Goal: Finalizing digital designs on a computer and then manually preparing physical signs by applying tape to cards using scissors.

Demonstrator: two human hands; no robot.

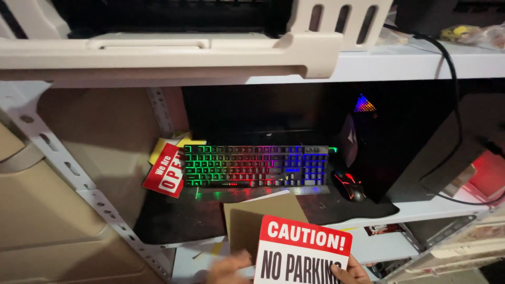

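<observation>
Both hands sit at the bottom edge of the frame: the right hand point(351, 273) pinches the sign point(302, 252) at its lower right corner, while the left hand point(227, 269) — blurred, grip unclear — touches the cardboard point(252, 218) behind. Thin, light and stiff, the sign likely flexes; edges suit holding best.

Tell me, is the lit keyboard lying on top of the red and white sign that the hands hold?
No, the keyboard lies further back on the shelf, apart from the sign held between the left hand and right hand.
</observation>
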